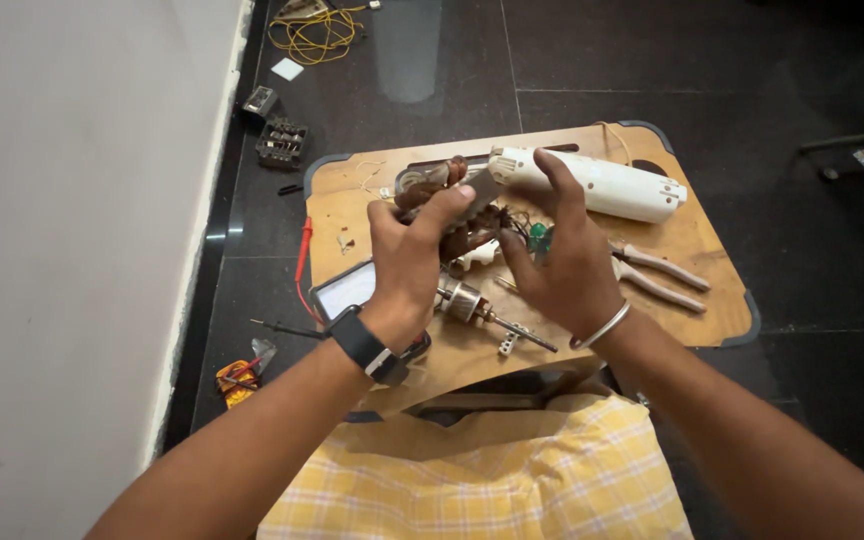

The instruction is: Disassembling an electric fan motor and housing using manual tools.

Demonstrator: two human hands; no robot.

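Observation:
My left hand (407, 262) grips a brown wound motor part (467, 238) with a grey metal piece above a small wooden lap table (692, 245). My right hand (562, 262) is spread beside it, its fingers touching the same part and the white plastic tool housing (602, 185) behind. A motor armature with a shaft (477, 305) lies on the table below my hands. A small green circuit piece (540, 238) hangs on thin wires between my hands.
Pliers with pale handles (657, 272) lie at the right of the table. A phone or meter with a screen (344, 290) and a red probe lead (302, 255) sit at the left. On the dark floor are a yellow wire coil (317, 35), a bit box (282, 143) and a small yellow tool (237, 380). A white wall stands at the left.

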